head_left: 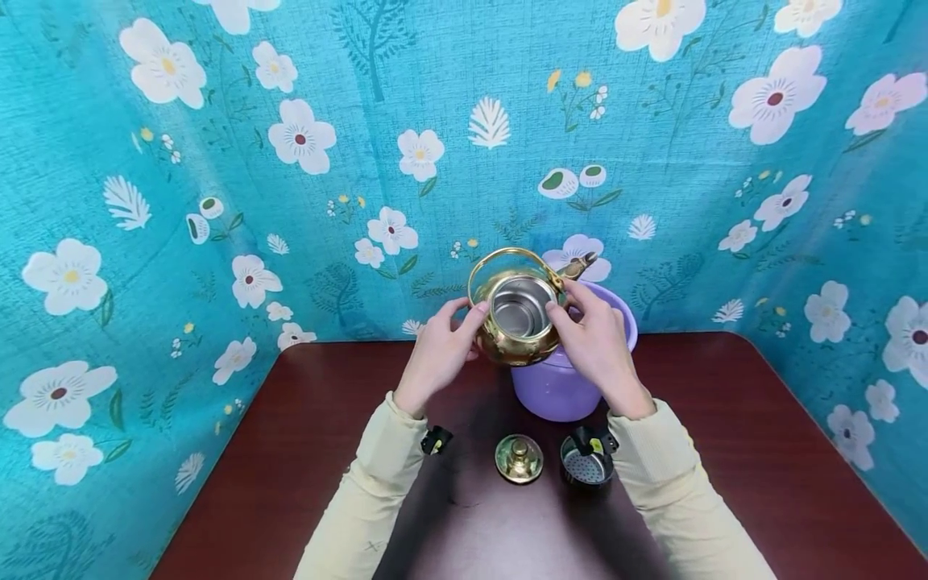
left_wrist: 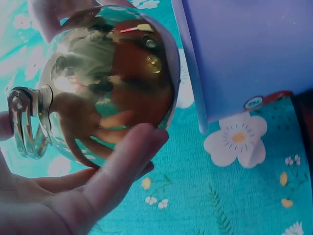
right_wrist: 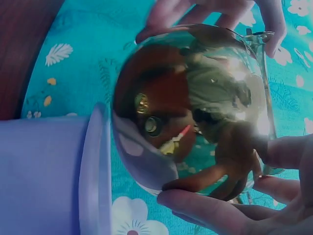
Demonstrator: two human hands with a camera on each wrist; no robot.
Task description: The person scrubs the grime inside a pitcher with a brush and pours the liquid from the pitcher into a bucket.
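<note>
A shiny gold teapot (head_left: 516,342), lidless and tipped with its mouth facing me, is held up in front of the bucket. My left hand (head_left: 444,348) grips its left side, thumb near the rim. On the other side, my right hand (head_left: 596,332) holds it beside the spout, thumb at the rim. The hoop handle (head_left: 507,251) stands at the far side of the mouth. In the left wrist view, fingers (left_wrist: 129,169) press the polished body; the right wrist view shows fingers (right_wrist: 205,208) under the curved side. The silver inside of the pot shows nothing in it.
Behind the teapot stands a purple bucket (head_left: 554,395) on the dark red table (head_left: 312,427). Nearer me lie a gold lid (head_left: 519,459) with a knob and a small strainer (head_left: 586,467) with holes, partly under the right wrist. A blue flowered curtain (head_left: 449,97) hangs behind.
</note>
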